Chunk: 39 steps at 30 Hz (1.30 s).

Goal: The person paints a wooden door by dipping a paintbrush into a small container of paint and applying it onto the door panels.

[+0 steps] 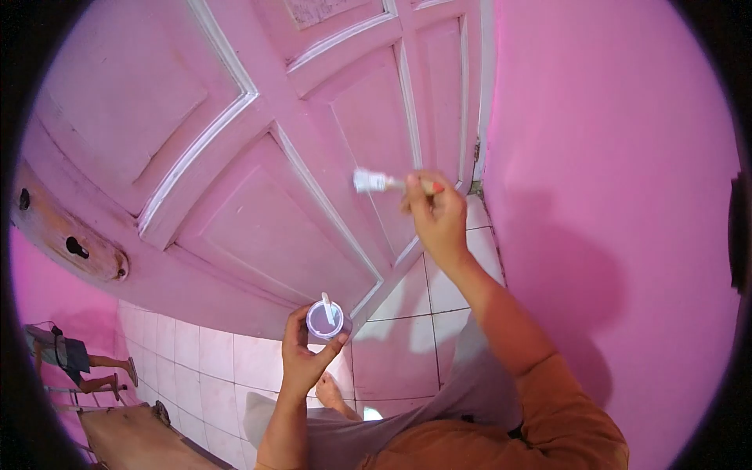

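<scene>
My right hand (435, 213) is closed around the handle of a paintbrush (371, 181), whose pale bristles point left toward a panelled pink door (258, 207). Whether the bristles touch the door I cannot tell. Lower down, my left hand (308, 354) grips a small round paint pot (325, 319) from its sides, fingers and thumb wrapped about it. A flat white stick (327, 308) leans inside the pot, over the pale contents. White paint shows along the door's raised mouldings (329, 200).
At the door's left edge is a worn lock plate (74, 235) with a keyhole. A pink wall (611, 141) rises on the right, beyond the hinges. White tiles (227, 352) cover the floor. Another person (74, 356) is at the lower left, near a brown surface (133, 439).
</scene>
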Tool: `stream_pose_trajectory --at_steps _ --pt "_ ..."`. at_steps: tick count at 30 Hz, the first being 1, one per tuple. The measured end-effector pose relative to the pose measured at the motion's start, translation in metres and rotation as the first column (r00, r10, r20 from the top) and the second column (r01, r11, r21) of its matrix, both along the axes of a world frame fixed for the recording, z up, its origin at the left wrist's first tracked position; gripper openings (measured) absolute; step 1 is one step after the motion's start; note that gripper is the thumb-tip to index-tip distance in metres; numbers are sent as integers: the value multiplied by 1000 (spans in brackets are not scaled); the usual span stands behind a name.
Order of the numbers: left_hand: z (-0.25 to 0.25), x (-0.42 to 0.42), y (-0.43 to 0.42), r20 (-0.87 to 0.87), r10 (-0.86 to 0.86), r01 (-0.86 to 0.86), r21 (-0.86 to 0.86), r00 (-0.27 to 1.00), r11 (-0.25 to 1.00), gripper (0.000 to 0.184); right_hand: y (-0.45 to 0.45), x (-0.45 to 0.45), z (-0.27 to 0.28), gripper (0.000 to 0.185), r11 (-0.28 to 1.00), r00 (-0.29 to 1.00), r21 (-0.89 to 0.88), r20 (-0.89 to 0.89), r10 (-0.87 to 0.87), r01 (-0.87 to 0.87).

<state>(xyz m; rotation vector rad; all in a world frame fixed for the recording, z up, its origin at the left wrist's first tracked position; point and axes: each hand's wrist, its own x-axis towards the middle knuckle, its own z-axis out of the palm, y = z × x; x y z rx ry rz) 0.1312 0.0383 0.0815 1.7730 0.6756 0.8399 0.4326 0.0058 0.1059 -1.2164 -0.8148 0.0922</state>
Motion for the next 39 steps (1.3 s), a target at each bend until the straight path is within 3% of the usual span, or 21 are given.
stream_pose_trajectory --at_steps 2,5,6,8,13,15,16,21,23,27,29,32,33,34,39 --pt "0 2 2 1 -8 8 3 1000 1000 67 3 0 43 15 959 996 282 76 -46 23" --pt "1 5 3 7 -20 20 0 1000 1000 66 10 0 79 13 912 964 409 241 -110 1" --pt "1 6 3 7 -20 20 -11 1000 1000 66 10 -1 76 13 913 963 407 246 -107 -2" --pt "3 7 2 17 -21 22 -20 1000 1000 66 9 -5 55 14 955 856 248 446 -263 164" --pt "8 6 1 20 -21 21 -3 1000 1000 64 -11 -11 -34 14 981 826 46 533 -182 186" --pt "10 7 2 0 -31 31 19 1000 999 64 -16 -13 -39 12 976 895 -165 442 -58 145" --pt "11 8 1 3 -29 29 18 1000 999 64 -15 -12 -30 12 976 894 -166 445 -56 144" --pt "9 9 4 -8 -31 31 14 999 999 64 6 -8 72 14 978 824 53 530 -199 203" --pt "9 10 6 -24 -34 35 18 999 999 64 13 -6 98 14 940 851 307 445 -278 147" --pt "11 11 3 -30 -24 25 31 999 999 63 16 -2 66 14 922 849 353 427 -310 159" --pt "14 10 2 -32 -24 25 25 999 999 63 9 -4 14 15 967 865 155 435 -250 201" --pt "14 8 1 -42 -31 31 20 999 999 63 -4 -9 -40 15 966 874 33 419 -247 257" --pt "15 7 1 -48 -33 34 22 998 999 63 -10 -12 -48 13 981 964 -41 193 -180 191" --pt "14 7 0 -45 -31 33 26 999 999 63 -12 -13 -48 12 990 992 -95 -48 -113 108" --pt "7 5 1 -41 -26 27 19 999 999 63 6 8 12 19 983 984 -52 22 -175 176"
